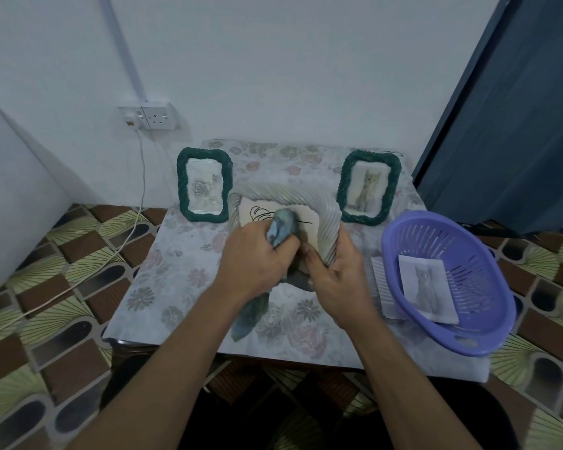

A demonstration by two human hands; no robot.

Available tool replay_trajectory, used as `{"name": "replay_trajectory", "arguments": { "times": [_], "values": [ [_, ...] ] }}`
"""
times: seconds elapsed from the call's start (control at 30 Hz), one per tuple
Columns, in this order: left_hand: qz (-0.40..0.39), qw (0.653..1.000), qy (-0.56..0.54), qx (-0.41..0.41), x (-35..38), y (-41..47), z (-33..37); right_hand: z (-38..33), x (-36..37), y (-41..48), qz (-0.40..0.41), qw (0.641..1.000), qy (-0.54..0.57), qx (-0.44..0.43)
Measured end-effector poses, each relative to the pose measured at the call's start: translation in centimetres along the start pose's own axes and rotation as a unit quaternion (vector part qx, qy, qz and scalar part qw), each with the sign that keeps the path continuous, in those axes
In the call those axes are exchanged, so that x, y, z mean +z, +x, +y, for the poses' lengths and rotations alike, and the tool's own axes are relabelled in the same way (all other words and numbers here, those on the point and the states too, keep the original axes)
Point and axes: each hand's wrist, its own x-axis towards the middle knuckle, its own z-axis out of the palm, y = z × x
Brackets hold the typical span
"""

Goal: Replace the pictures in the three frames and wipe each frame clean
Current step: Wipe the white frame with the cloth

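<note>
A pale rope-edged frame (322, 206) with a line drawing in it is tilted up at the middle of the table. My right hand (338, 280) grips its lower right edge. My left hand (254, 261) holds a blue-grey cloth (281, 227) bunched against the frame's glass; the cloth's tail hangs down below my wrist. Two green rope-edged frames stand upright behind: the left one (204, 185) shows a rose picture, the right one (368, 186) a cat picture.
A purple plastic basket (481, 336) sits at the table's right edge with a cat picture (426, 287) inside and a white ridged sheet beneath it. The flowered tablecloth (176, 271) covers the small table. A wall socket and white cable are at the left.
</note>
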Motion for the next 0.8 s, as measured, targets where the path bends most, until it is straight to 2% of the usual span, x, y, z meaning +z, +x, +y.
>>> {"name": "replay_trajectory", "arguments": {
  "times": [0.3, 0.4, 0.53, 0.63, 0.7, 0.8],
  "values": [
    [0.061, 0.988, -0.001, -0.144, -1.6, 2.3, -2.9, -0.5, -0.5, -0.5, 0.002, 1.000, -0.020, -0.006],
    [0.062, 0.990, -0.001, -0.130, -1.2, 2.0, -2.2, -0.2, -0.1, -0.3, 0.004, 1.000, -0.019, 0.000],
    [-0.008, 0.998, -0.018, -0.052, 0.2, 0.7, 0.4, 0.5, 0.2, 0.1, -0.009, 0.999, -0.017, 0.028],
    [-0.042, 0.997, -0.057, -0.030, 0.8, 0.1, 0.9, 1.1, 0.2, 0.0, -0.032, 0.997, -0.003, 0.069],
    [-0.040, 0.997, -0.060, -0.023, 0.8, 0.1, 0.4, 1.2, 0.1, 0.0, -0.029, 0.997, 0.000, 0.069],
    [0.007, 0.999, -0.045, -0.025, 0.5, 0.4, -0.5, 0.8, -0.1, 0.0, -0.001, 0.997, 0.039, 0.074]
  ]
}}
